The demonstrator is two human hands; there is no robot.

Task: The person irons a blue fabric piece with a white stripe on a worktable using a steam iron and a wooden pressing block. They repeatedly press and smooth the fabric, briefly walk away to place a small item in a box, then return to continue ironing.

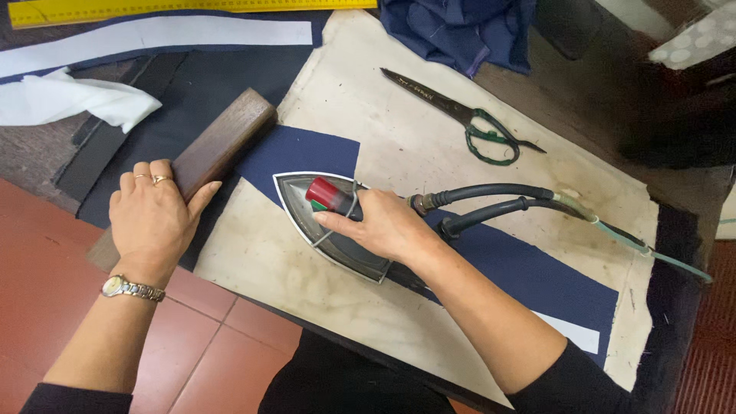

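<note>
My right hand (pixel 387 226) grips the handle of a grey steam iron (pixel 307 203) with a red knob. The iron rests flat on a strip of navy fabric (pixel 310 153) that runs diagonally over a stained cream pressing cloth (pixel 414 138). Two black hoses (pixel 491 198) leave the back of the iron toward the right. My left hand (pixel 153 215), with rings and a wristwatch, lies on a long wooden block (pixel 222 142) at the table's left edge, fingers curled over it.
Large black scissors with green-wrapped handles (pixel 468 119) lie on the cloth behind the iron. A yellow ruler (pixel 176 9) runs along the far edge. White fabric strips (pixel 153 34) and a crumpled white piece (pixel 69 100) lie at left. Bundled navy cloth (pixel 460 31) sits at the back. Red tiled floor (pixel 46 268) lies below.
</note>
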